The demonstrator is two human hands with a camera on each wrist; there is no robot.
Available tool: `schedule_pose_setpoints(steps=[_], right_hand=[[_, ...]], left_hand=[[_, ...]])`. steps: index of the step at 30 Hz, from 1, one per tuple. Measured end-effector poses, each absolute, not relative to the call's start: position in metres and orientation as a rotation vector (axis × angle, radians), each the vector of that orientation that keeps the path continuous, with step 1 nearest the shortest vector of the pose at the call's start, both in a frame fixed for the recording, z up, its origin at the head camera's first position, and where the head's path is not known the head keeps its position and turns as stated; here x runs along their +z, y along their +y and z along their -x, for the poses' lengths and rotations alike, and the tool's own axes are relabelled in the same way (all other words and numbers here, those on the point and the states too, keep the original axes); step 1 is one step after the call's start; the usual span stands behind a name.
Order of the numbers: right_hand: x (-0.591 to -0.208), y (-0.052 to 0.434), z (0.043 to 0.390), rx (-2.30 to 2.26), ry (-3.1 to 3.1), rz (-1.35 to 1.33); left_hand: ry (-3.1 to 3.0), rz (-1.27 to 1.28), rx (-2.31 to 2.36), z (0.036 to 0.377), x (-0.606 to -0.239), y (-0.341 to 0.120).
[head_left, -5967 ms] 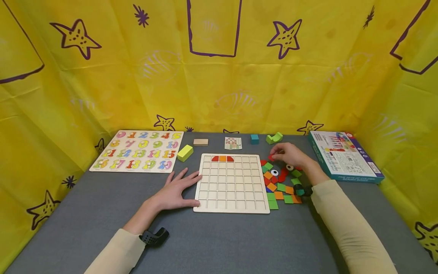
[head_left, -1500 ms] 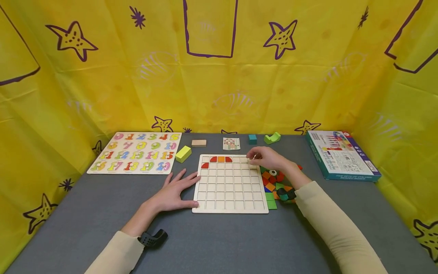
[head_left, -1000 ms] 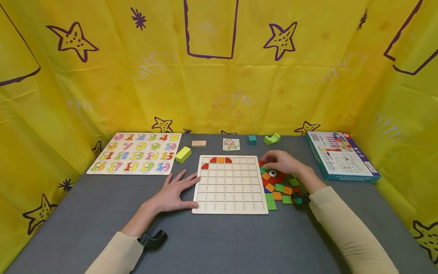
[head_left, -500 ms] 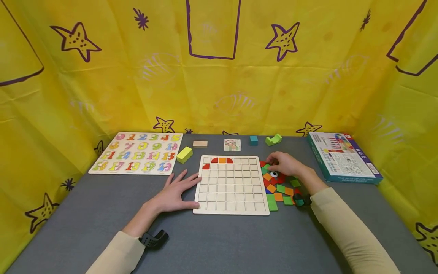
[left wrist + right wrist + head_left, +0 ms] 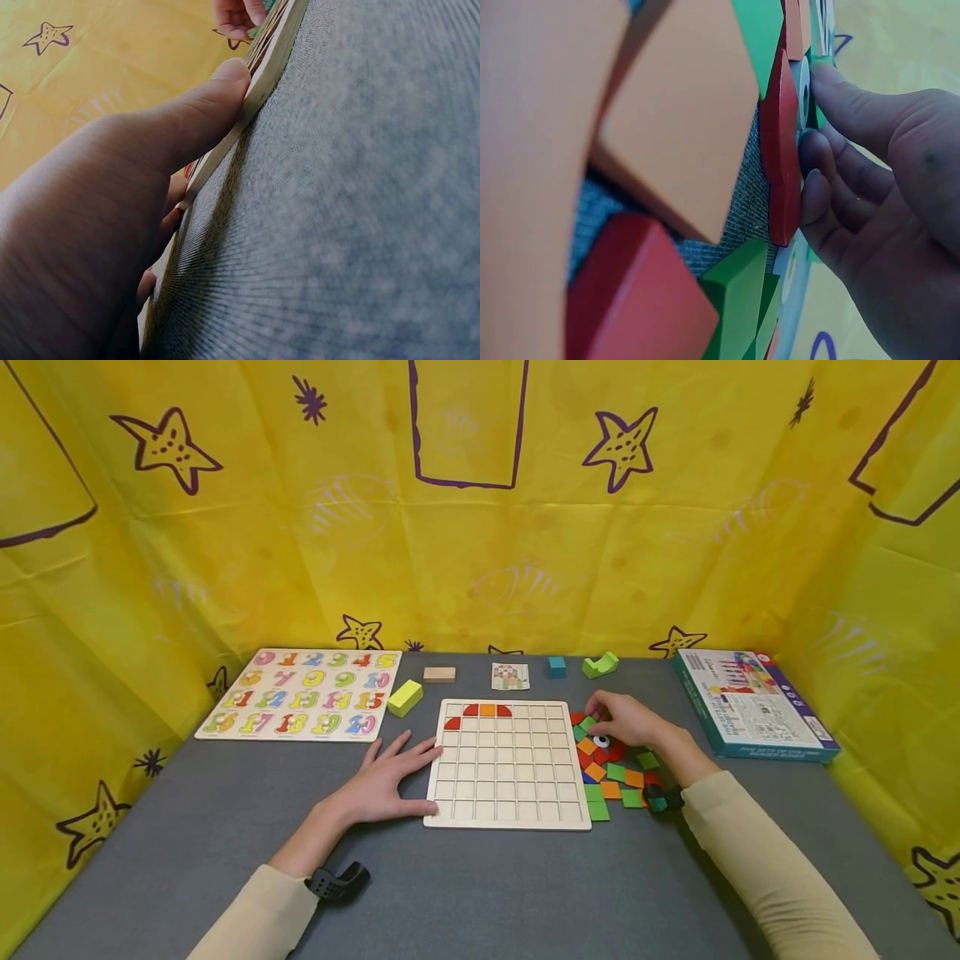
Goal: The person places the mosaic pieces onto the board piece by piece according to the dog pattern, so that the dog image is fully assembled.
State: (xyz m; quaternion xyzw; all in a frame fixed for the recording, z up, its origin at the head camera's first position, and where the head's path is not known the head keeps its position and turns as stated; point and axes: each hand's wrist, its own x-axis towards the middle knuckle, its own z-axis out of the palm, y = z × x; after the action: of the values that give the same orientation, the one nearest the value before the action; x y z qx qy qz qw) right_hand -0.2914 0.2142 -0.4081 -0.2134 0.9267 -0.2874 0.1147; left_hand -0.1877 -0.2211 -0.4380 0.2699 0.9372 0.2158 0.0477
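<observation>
My left hand lies with fingers spread at the left edge of the wooden grid board. Its thumb rests against the board's edge in the left wrist view. On the board, an orange square sits between two red rounded-corner tiles, with another red tile lower left. My right hand is over the loose tiles right of the board, fingers bent. In the right wrist view its thumb touches a green tile; I cannot tell whether the fingers pinch it. A red tile lies beside the fingertips.
Loose green, orange and red tiles spread along the board's right side. Behind the board are a small picture card, a blue cube, and green and wooden blocks. A number puzzle lies left, a box right.
Since the oldest frame, a red tile has been added at the left of the second row. My right hand crossed the board's top right corner, then returned to the pile; the left stayed put.
</observation>
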Motion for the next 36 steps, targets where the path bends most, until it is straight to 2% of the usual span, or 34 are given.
schedule_pose_setpoints(steps=[16,29,36], right_hand=[[-0.391,0.212,0.294,-0.960,2.707,0.734],[-0.389,0.146,0.298,-1.024,2.587,0.830],[-0.383,0.103,0.299,-1.014,2.497,0.985]], left_hand=[[2.860,-0.827,0.649,0.187,-0.437,-0.222],[2.858,-0.821,0.657,0.187,-0.436,-0.221],[2.855,-0.829,0.657,0.188,-0.437,-0.221]])
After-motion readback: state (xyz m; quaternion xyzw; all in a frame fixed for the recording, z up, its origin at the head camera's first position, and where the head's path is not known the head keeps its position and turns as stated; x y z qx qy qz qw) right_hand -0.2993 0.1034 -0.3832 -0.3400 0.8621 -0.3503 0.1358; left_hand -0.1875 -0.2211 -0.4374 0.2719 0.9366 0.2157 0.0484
